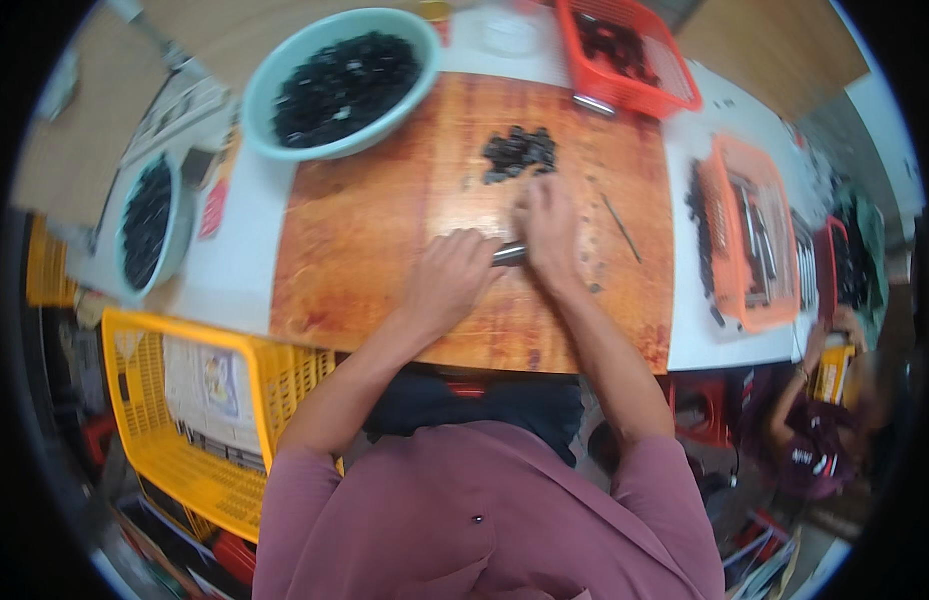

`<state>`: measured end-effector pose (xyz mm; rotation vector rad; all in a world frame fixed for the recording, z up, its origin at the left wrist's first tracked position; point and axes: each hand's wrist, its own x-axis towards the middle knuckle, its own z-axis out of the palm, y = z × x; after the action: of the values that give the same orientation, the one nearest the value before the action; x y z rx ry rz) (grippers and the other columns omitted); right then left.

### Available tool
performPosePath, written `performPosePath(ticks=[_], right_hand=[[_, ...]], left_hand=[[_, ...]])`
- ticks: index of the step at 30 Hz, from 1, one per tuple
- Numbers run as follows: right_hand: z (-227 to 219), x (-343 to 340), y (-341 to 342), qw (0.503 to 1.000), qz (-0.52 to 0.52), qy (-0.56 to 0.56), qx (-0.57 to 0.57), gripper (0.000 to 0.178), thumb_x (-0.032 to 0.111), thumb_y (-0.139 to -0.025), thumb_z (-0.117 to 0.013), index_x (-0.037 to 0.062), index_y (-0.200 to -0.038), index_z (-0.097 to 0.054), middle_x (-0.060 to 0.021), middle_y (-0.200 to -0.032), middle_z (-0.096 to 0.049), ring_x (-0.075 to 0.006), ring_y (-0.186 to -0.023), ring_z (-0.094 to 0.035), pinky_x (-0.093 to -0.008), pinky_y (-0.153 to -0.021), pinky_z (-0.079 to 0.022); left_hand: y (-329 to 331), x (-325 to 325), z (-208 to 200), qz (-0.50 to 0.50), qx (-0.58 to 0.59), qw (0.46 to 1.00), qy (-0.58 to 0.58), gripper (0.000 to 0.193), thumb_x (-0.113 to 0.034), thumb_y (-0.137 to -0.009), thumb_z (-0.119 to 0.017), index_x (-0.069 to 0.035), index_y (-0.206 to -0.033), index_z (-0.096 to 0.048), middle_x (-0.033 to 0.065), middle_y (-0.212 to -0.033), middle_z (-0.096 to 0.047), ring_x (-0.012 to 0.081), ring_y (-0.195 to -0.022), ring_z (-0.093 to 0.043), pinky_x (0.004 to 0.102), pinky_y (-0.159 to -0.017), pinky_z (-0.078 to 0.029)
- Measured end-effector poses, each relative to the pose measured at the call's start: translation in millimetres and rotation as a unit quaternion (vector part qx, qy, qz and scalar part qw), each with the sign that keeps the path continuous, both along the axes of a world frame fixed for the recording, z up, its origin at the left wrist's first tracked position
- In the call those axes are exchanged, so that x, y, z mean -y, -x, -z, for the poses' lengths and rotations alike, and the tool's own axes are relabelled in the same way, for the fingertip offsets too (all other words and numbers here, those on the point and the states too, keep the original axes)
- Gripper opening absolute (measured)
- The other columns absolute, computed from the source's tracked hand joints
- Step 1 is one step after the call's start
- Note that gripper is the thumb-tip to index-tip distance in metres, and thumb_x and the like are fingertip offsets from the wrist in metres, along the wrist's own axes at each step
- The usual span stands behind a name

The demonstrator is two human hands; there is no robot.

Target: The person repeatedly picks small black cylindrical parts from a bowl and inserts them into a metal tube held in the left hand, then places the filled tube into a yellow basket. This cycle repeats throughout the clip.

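My left hand [451,275] is closed round a short, dark, shiny metal tube [509,254] lying on the wooden board [384,270]. The tube's right end reaches the edge of my right hand [547,230]. My right hand is a little blurred, its fingers curled together; what they hold, if anything, is hidden. Just beyond its fingertips sits a small heap of black pieces [519,153]. A thin dark rod [621,228] lies on the board to the right of my right hand.
Beyond the board stand a large pale-green basin [424,85] of black pieces and a red basket [674,95]. An orange basket [724,240] with metal rods sits right, a smaller basin [182,225] left. A yellow crate [184,325] stands below left. Another person [809,430] is at far right.
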<state>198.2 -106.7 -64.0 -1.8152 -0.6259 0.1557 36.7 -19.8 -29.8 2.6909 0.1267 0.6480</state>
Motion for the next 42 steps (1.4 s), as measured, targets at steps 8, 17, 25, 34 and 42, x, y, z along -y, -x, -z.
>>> performPosePath(ticks=[8, 17, 25, 34, 42], right_hand=[[8.6, 11.9, -12.8, 0.999, 0.003, -0.014, 0.035, 0.032, 0.028, -0.104, -0.054, -0.0003, -0.09, -0.06, -0.0076, -0.085, -0.058, -0.0185, -0.081, -0.054, -0.0336, -0.076, -0.045], [39.5, 15.4, -36.8, 0.994, -0.067, -0.059, -0.061, 0.026, 0.028, -0.105, -0.059, 0.0023, -0.107, -0.059, -0.0035, -0.095, -0.059, -0.0142, -0.086, -0.058, -0.0288, -0.074, -0.051], [53.2, 16.7, -56.8, 0.993, -0.106, -0.029, -0.028, 0.021, 0.021, -0.103, -0.063, 0.0006, -0.103, -0.061, -0.0026, -0.094, -0.059, -0.0124, -0.085, -0.055, -0.0267, -0.075, -0.047], [26.1, 12.5, -33.0, 0.992, -0.107, 0.024, 0.069, 0.024, 0.019, -0.101, -0.065, -0.0038, -0.094, -0.062, -0.0045, -0.088, -0.058, -0.0157, -0.083, -0.052, -0.0301, -0.078, -0.045], [33.6, 13.5, -41.7, 0.99, -0.122, 0.028, 0.063, 0.024, 0.019, -0.102, -0.063, -0.0031, -0.092, -0.061, -0.0054, -0.088, -0.057, -0.0157, -0.084, -0.052, -0.0301, -0.078, -0.045]], left_hand=[[110.7, -60.3, -78.8, -0.106, -0.02, 0.825, 0.555, 0.047, -0.023, -0.102, -0.062, -0.002, -0.142, -0.049, 0.0038, -0.1, -0.063, 0.0064, -0.068, -0.058, 0.0223, -0.059, -0.048], [403.8, -107.9, -113.3, -0.551, 0.092, 0.768, 0.312, 0.053, -0.02, -0.092, -0.063, 0.003, -0.139, -0.053, 0.0076, -0.092, -0.066, 0.0129, -0.082, -0.064, 0.0277, -0.076, -0.052], [567.0, -97.7, 8.0, -0.703, -0.117, 0.637, 0.295, 0.052, -0.023, -0.09, -0.062, -0.005, -0.137, -0.052, 0.0199, -0.101, -0.066, 0.0263, -0.091, -0.067, 0.0364, -0.091, -0.051], [558.1, -87.8, 18.0, -0.687, -0.069, 0.517, 0.506, 0.048, -0.022, -0.093, -0.061, 0.003, -0.133, -0.053, 0.0115, -0.094, -0.067, 0.0171, -0.071, -0.067, 0.0326, -0.058, -0.055], [567.4, -78.1, 9.3, -0.614, -0.041, 0.613, 0.496, 0.055, -0.02, -0.09, -0.066, 0.007, -0.137, -0.054, 0.0141, -0.09, -0.069, 0.0167, -0.074, -0.067, 0.0305, -0.068, -0.055]])
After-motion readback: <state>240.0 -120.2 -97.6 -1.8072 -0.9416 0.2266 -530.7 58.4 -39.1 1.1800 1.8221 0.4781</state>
